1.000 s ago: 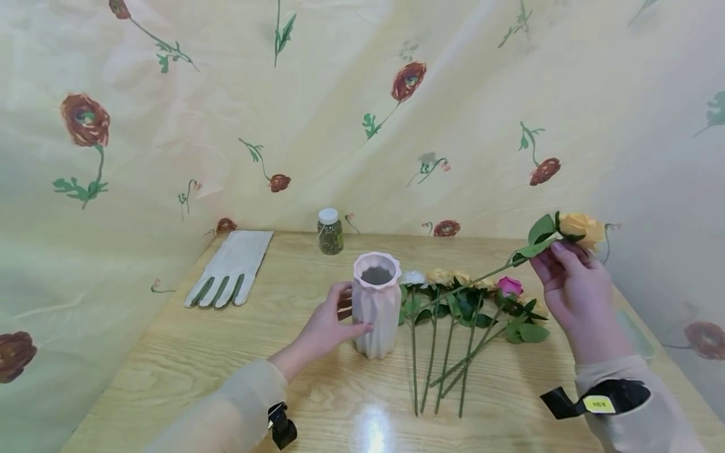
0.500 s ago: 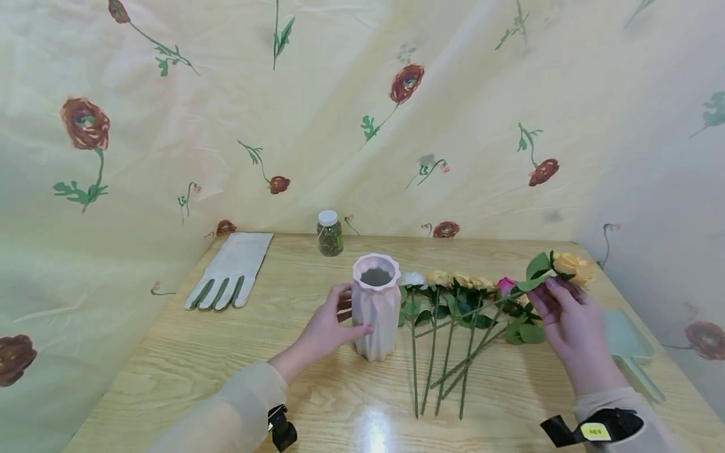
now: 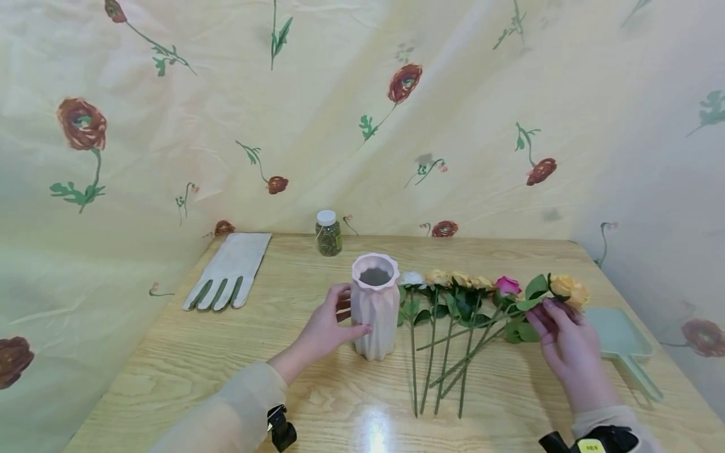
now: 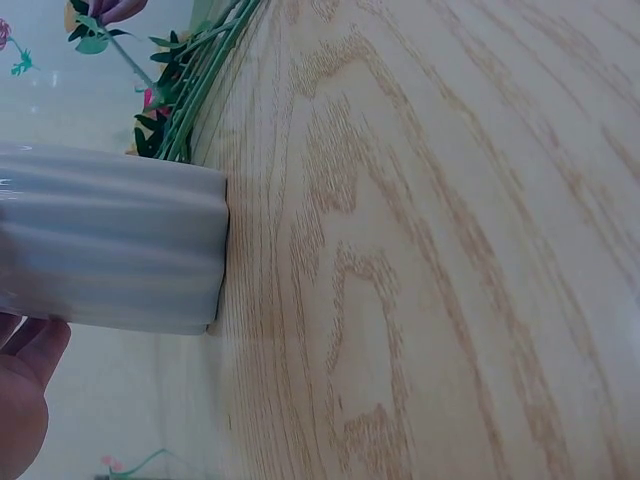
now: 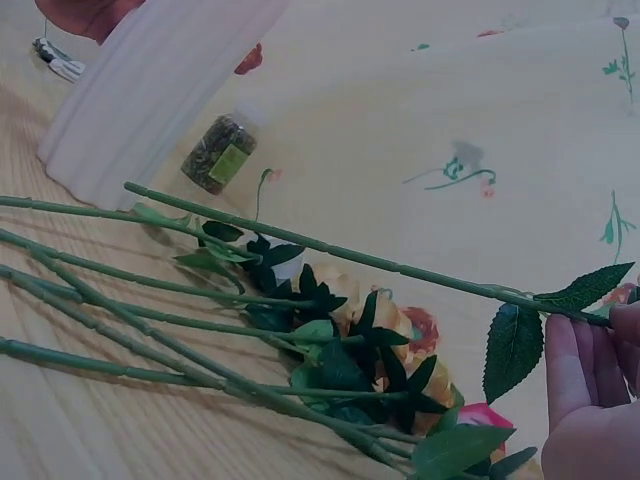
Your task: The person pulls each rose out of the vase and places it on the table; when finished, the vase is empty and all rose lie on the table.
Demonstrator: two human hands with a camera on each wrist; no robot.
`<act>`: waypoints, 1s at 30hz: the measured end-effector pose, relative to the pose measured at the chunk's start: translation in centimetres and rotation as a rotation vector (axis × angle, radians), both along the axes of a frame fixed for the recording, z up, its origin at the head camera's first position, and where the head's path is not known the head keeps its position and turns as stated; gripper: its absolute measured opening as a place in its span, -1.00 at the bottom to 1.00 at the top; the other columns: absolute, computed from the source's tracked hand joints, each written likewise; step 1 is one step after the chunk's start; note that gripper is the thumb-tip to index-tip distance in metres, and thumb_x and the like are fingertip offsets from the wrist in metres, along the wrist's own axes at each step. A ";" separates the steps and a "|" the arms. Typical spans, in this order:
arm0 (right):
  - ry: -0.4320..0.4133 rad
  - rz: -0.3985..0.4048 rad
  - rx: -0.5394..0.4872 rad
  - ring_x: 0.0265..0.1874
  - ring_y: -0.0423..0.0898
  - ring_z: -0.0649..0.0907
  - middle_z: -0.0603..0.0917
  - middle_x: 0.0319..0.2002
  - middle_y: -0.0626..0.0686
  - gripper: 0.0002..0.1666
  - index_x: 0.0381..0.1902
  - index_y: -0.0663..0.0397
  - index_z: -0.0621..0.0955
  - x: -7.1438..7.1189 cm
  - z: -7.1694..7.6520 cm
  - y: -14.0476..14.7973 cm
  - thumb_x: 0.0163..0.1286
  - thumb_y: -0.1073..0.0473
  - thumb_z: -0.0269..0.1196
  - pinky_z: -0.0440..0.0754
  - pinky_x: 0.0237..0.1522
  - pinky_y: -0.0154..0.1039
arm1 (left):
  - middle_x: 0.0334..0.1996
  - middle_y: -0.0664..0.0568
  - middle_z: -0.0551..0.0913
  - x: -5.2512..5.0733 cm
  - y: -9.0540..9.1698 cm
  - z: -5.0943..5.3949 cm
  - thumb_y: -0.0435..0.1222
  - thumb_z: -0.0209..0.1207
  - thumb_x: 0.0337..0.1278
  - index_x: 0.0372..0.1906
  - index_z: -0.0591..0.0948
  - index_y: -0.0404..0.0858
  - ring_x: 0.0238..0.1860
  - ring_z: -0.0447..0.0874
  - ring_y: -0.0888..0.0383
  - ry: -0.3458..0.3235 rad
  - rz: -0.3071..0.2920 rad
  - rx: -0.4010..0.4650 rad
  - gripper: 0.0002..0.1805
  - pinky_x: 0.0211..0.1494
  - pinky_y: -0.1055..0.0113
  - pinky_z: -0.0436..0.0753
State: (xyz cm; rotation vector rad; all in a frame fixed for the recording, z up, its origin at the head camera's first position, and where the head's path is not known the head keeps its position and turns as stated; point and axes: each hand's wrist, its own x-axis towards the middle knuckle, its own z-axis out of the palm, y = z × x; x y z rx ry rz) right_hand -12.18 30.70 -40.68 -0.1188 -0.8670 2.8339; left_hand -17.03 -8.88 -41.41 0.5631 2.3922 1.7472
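A pale pink fluted vase (image 3: 375,324) stands upright on the wooden table. My left hand (image 3: 324,328) grips its left side, thumb in front and fingers behind. Between the thumb and fingers of my right hand (image 3: 571,345) is a yellow artificial rose (image 3: 569,290), pinched by the stem just below its bloom. In the right wrist view its green stem (image 5: 330,250) slants above the other stems, its cut end towards the vase. Several artificial flowers lie side by side right of the vase, among them a white flower (image 3: 411,278) and a pink rose (image 3: 507,286).
A lidded jar (image 3: 328,234) of dark dried bits stands at the back. A white and green work glove (image 3: 231,267) lies at the back left. Beyond my right hand lies a pale green dustpan-like tool (image 3: 620,333). Flower-printed cloth (image 3: 481,126) hangs behind the table (image 3: 255,352).
My right hand has lowered the yellow rose towards the other flowers and slightly left, its stem end dropping. The green tool has come into view. My left hand stays on the vase.
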 end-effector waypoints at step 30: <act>-0.209 0.076 -0.059 -0.17 -0.03 0.62 0.60 -0.24 0.12 -0.86 -0.20 0.20 0.57 1.8 -5.5 1.0 0.39 0.40 0.07 0.54 0.09 -0.20 | 0.21 -0.17 0.36 0.0 0.1 -0.1 -0.16 0.43 -0.12 0.27 0.21 -0.09 0.17 0.43 -0.11 0.003 0.007 -0.007 -0.16 0.19 0.07 0.47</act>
